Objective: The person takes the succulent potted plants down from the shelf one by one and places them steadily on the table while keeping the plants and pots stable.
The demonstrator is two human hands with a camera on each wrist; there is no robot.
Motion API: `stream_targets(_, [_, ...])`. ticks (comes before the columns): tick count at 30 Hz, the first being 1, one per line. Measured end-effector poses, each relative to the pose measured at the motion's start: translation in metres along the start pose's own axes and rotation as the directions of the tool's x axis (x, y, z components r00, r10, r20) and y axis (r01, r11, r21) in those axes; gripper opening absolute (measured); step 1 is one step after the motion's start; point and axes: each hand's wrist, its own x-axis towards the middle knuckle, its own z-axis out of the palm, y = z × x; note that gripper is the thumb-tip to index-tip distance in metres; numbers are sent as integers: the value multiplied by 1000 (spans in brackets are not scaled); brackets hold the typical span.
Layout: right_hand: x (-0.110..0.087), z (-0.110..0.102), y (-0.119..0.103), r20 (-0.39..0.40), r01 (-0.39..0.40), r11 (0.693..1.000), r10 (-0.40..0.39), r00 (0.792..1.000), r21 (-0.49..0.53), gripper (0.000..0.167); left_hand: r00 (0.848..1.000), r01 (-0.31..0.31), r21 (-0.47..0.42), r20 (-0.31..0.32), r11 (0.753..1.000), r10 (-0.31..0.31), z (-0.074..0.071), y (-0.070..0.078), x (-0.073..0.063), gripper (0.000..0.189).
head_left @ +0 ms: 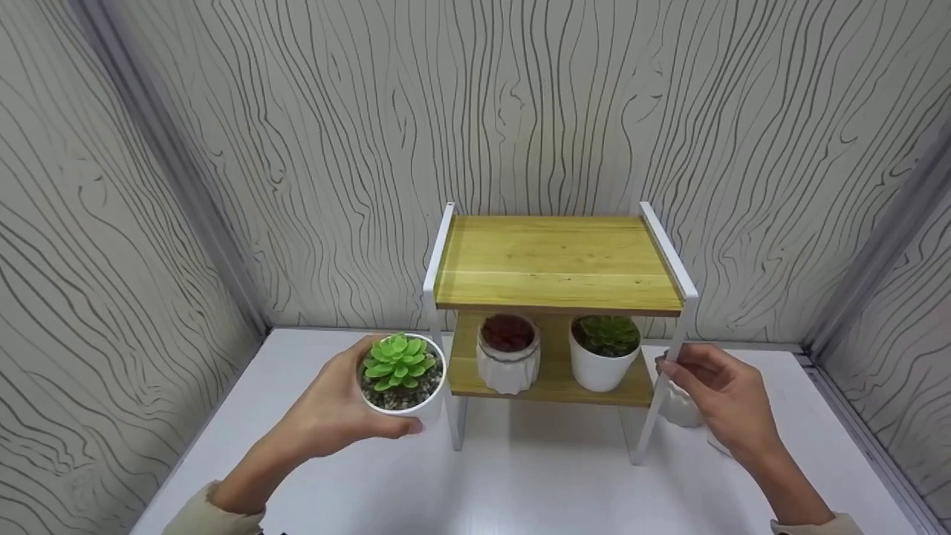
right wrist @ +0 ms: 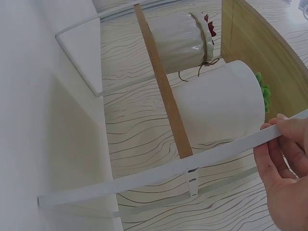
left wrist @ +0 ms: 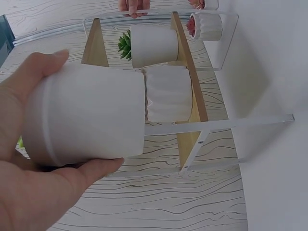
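My left hand (head_left: 330,405) grips a white pot with a bright green succulent (head_left: 401,364), thumb in front and fingers behind, just left of the shelf. In the left wrist view the smooth side of that pot (left wrist: 96,115) fills the near space. My right hand (head_left: 724,405) pinches the white front leg of the two-tier wooden shelf (head_left: 557,260) on its right side. On the lower board stand a ribbed white pot with a dark red succulent (head_left: 509,364) and a smooth white pot with a green succulent (head_left: 605,357). Twine circles the ribbed pot's rim (right wrist: 185,41).
Behind my right hand, another white pot (head_left: 680,405) stands on the white table (head_left: 520,490), partly hidden. The left wrist view shows red succulents there, one in a ribbed pot (left wrist: 208,26). Wood-grain patterned panels (head_left: 520,96) enclose the table at the back and sides.
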Motion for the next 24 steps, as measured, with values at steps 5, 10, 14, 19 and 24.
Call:
stream_targets(5, [-1,0,1,-4,-4,1000,4,1000,2,28,999,38,-31,8,999,-38,-1,-9,2,95])
stream_targets(10, [0,0,1,-6,21,999,-21,1000,32,25,995,101,-52,-11,994,-101,-2,-20,5,98])
stream_targets(14, [1,1,2,-6,30,999,-29,1000,42,25,989,143,-49,-38,988,-145,-2,-30,8,100])
stream_targets(19, [1,2,2,-1,10,999,-10,1000,45,24,983,171,-42,-63,984,-173,-2,-44,12,99])
stream_targets(24, [1,1,1,-3,2,999,-2,1000,43,24,977,190,-56,-84,980,-194,0,-56,20,97])
